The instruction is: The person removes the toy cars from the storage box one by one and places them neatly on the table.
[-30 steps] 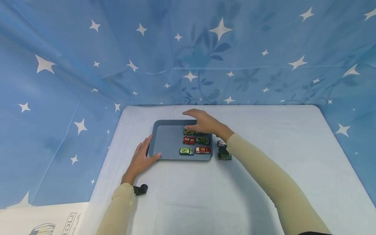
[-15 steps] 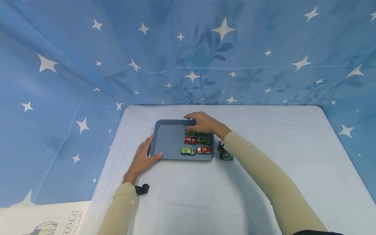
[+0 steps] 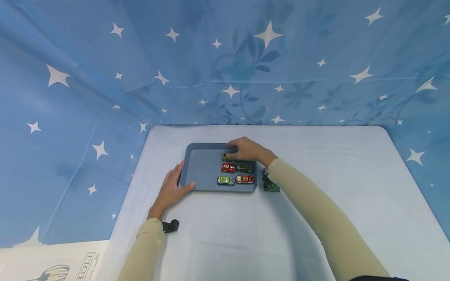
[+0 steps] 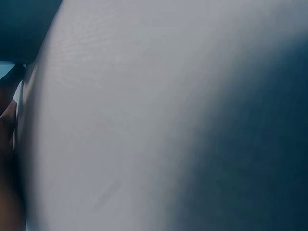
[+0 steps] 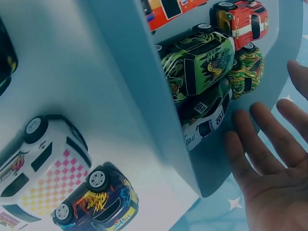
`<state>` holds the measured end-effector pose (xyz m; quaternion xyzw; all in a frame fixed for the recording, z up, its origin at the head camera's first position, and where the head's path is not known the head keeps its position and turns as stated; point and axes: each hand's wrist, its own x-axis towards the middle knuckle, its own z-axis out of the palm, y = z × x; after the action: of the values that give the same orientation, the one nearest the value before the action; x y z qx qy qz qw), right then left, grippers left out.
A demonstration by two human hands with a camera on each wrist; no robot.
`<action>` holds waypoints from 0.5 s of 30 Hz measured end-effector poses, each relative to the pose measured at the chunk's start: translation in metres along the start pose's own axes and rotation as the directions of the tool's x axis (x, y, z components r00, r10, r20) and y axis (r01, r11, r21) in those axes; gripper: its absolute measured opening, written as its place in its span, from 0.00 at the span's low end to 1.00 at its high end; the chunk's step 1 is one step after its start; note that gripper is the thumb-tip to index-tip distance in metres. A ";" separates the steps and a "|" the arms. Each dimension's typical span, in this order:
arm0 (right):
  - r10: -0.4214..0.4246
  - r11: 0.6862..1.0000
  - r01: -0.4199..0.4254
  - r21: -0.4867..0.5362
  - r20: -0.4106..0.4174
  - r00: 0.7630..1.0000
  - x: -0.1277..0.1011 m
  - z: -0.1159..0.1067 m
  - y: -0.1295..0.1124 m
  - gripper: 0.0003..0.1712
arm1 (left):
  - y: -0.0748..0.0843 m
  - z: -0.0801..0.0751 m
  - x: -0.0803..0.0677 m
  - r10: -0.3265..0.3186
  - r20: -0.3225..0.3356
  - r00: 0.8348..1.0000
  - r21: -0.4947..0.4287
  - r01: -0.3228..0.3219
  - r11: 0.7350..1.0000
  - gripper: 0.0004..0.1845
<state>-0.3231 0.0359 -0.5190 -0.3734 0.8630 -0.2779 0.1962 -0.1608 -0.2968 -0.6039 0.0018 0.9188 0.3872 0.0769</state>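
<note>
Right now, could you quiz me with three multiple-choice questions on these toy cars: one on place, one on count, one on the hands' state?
1. Where does the left hand rest?
A tray's near-left corner
B far table edge
C on a car

2. How many toy cars show in the blue tray, head view?
A two
B five
C nine

3. The right hand is:
A a fist
B open over the tray's far edge
C lifting a car

Answers: 1 A, its thumb touches that corner. 2 B, five can be counted. 3 B, its fingers lie straight.
</note>
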 end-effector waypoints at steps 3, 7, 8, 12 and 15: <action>0.015 1.000 -0.015 -0.013 0.010 1.000 0.003 0.002 0.000 0.30 | 0.000 -0.001 0.000 0.001 0.001 1.000 -0.003 -0.001 1.000 0.55; 0.024 0.999 -0.023 -0.022 0.018 1.000 0.006 0.004 0.001 0.29 | 0.000 -0.001 0.000 0.000 0.002 1.000 -0.007 0.000 1.000 0.55; 0.025 0.999 -0.025 -0.025 0.020 0.999 0.007 0.004 0.001 0.29 | 0.000 -0.001 0.000 0.000 0.000 1.000 -0.008 0.000 1.000 0.55; 0.027 0.999 -0.027 -0.035 0.022 0.999 0.010 0.007 0.002 0.27 | 0.000 -0.001 0.001 0.003 -0.003 1.000 -0.005 -0.003 1.000 0.55; 0.024 0.999 -0.023 -0.044 0.023 0.999 0.012 0.010 0.003 0.25 | 0.000 -0.001 0.002 0.003 -0.002 1.000 0.000 -0.003 1.000 0.55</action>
<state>-0.3265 0.0252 -0.5298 -0.3706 0.8709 -0.2524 0.2013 -0.1625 -0.2975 -0.6036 0.0027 0.9188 0.3875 0.0753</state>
